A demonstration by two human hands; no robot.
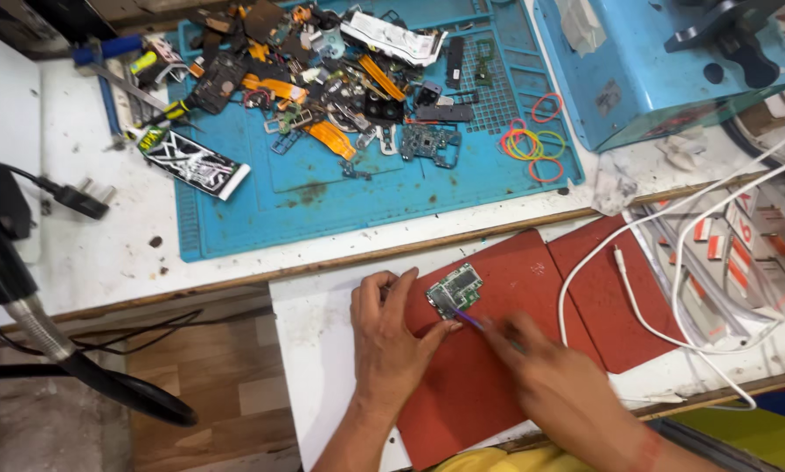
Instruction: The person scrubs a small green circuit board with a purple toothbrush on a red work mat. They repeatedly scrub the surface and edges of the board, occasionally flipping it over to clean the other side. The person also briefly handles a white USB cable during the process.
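A cluttered white tabletop (pixel 104 253) fills the view, stained and dusty, with a wooden edge running across it; on the near part lie two red mats (pixel 497 376), side by side, and on the left one rests a small green circuit board (pixel 455 288), bare and out of any casing; the left hand (pixel 394 336) lies flat on the mat, its fingers (pixel 436 330) spread and pressing beside the near left edge of the board, gripping nothing; the right hand (pixel 541 367) is closed around a thin purple tool (pixel 459 315) whose tip touches the board's near edge, so the work on the board looks under way rather than finished, though how much remains cannot be told; farther off, a blue work mat (pixel 323 192) with a raised rim serves as a tray and holds a heap of phone parts (pixel 323 79) at its far side, among them orange ribbon strips, small boards and frames, with coloured rubber bands (pixel 532 140) at its right and a black and white patterned strip (pixel 191 162) at its left; a blue machine (pixel 637 70) stands far right; white cables (pixel 672 262) loop over the right red mat; a black plug (pixel 82 199) lies at the left.
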